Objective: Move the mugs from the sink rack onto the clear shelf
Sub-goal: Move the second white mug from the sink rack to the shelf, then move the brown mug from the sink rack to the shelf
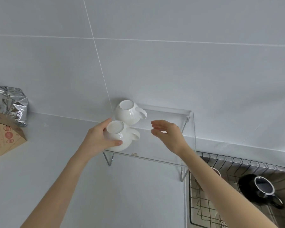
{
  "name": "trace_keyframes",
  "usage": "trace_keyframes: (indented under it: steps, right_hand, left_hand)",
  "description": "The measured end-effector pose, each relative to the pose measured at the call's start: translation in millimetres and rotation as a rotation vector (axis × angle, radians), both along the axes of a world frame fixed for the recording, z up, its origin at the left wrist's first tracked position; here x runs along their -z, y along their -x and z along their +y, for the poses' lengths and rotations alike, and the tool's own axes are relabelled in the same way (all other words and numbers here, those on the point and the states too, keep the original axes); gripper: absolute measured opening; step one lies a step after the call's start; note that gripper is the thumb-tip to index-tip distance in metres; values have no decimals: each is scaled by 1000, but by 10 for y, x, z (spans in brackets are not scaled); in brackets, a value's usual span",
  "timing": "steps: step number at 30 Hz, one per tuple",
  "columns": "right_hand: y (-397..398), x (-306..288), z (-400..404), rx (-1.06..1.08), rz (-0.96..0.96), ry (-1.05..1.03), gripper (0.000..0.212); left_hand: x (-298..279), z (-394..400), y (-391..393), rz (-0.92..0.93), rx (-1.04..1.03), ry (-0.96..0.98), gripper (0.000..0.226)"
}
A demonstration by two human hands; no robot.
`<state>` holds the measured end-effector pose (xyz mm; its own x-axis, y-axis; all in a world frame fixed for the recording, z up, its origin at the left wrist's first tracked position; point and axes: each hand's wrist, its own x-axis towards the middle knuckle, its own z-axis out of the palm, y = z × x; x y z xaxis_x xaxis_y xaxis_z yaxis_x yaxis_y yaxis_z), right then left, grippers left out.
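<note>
Two white mugs stand upside down at the left end of the clear shelf [163, 159]. The rear white mug [127, 113] is against the wall, handle to the right. My left hand [99, 139] grips the front white mug [120, 139] near the shelf's front left corner. My right hand [167, 134] hovers open over the middle of the shelf, holding nothing. In the wire sink rack [234, 163] at the lower right lies an upside-down black mug [260, 189]. A pinkish mug [216, 171] shows partly behind my right forearm.
A silver foil bag [15, 105] and a brown cardboard carrier [6, 139] stand on the white counter [56, 170] at the far left. A white tiled wall rises directly behind the shelf. The shelf has metal legs at its corners.
</note>
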<state>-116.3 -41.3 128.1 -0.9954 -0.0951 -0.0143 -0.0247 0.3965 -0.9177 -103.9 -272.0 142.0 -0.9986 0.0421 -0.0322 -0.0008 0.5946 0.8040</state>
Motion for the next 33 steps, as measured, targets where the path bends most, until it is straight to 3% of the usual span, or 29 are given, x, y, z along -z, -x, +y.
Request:
trace_keyframes:
  steps: [6, 18, 26, 33]
  right_hand:
    - [-341, -97, 700, 98, 36, 42, 18]
    - [-1091, 283, 2120, 339, -108, -15, 16]
    - [-1130, 811, 2491, 315, -252, -102, 15]
    - [-1095, 1341, 2517, 264, -423, -127, 27]
  left_hand:
    - [-56, 905, -216, 206, 83, 123, 67]
    - [430, 2429, -763, -14, 525, 22, 57]
    - [938, 2935, -634, -173, 477, 62, 68]
    - [1447, 3078, -404, -216, 449, 199, 77]
